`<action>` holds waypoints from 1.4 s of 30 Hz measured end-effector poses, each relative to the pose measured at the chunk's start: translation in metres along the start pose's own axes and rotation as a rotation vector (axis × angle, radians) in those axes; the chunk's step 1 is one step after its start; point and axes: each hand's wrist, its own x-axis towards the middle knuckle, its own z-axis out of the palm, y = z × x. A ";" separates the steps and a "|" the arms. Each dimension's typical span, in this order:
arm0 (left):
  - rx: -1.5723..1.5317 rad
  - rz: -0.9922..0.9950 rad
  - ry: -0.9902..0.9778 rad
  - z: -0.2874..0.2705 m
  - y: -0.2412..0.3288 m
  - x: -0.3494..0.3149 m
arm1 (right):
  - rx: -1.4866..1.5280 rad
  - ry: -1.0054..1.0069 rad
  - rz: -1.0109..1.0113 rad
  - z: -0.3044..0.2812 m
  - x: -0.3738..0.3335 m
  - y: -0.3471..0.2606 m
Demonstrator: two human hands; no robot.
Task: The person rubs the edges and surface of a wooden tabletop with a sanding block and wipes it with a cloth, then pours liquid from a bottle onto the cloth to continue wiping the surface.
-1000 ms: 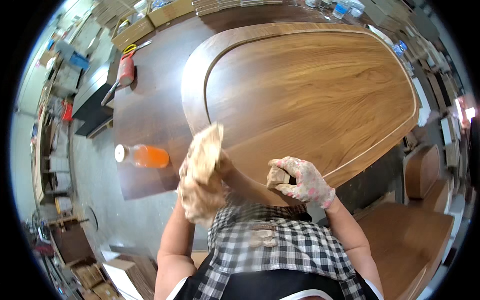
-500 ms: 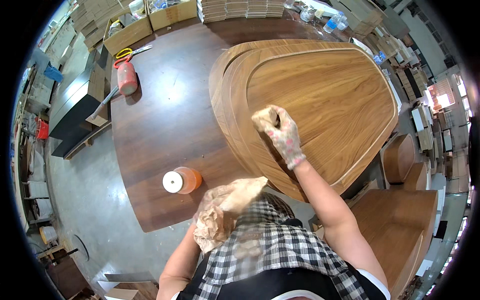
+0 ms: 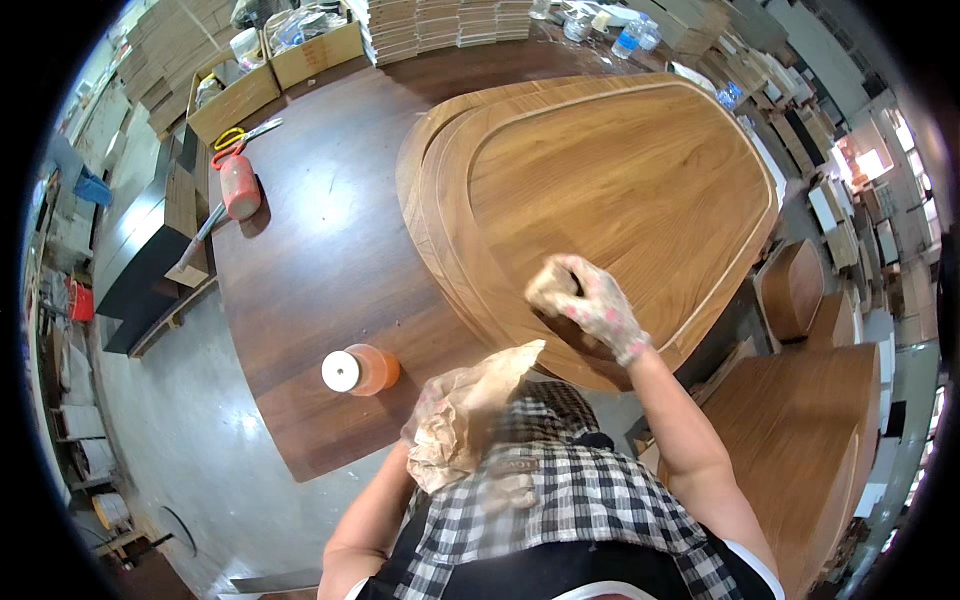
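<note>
My right hand (image 3: 606, 312), in a pale glove with pink spots, is closed round a wadded tan cloth or paper pad (image 3: 551, 284); which of the two I cannot tell. It is over the lower part of the top wood-grain board (image 3: 620, 170), a rounded panel with a pale line along its border. That board lies on a stack of similar boards (image 3: 418, 180). My left hand (image 3: 432, 396), gloved as well, grips a crumpled sheet of brown paper (image 3: 448, 445) in front of my checked apron. A bottle of orange liquid with a white cap (image 3: 372, 370) stands left of it.
The dark wood table (image 3: 300, 300) carries scissors (image 3: 238, 140) and a red bottle (image 3: 239, 188) at the left. Open cardboard boxes (image 3: 235, 105) and stacked flat pieces (image 3: 445, 30) line its far side. Curved brown wooden pieces (image 3: 780, 420) stand at the right.
My right hand has moved nearer to me and slightly right over the board, with the pad still in it. The left hand keeps the brown paper. The view has shifted slightly.
</note>
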 end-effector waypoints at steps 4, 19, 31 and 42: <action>-0.320 -0.124 0.102 0.002 0.001 0.000 | -0.013 0.014 -0.046 0.026 0.015 -0.003; 0.200 0.343 0.226 0.033 0.049 0.058 | -0.217 -0.234 -0.014 -0.060 -0.068 0.029; 0.961 0.745 -0.425 0.185 0.063 0.131 | 0.311 0.480 0.092 -0.157 -0.129 0.100; 1.203 0.539 -0.409 0.257 0.030 0.164 | 0.727 0.901 -0.111 -0.136 -0.108 0.165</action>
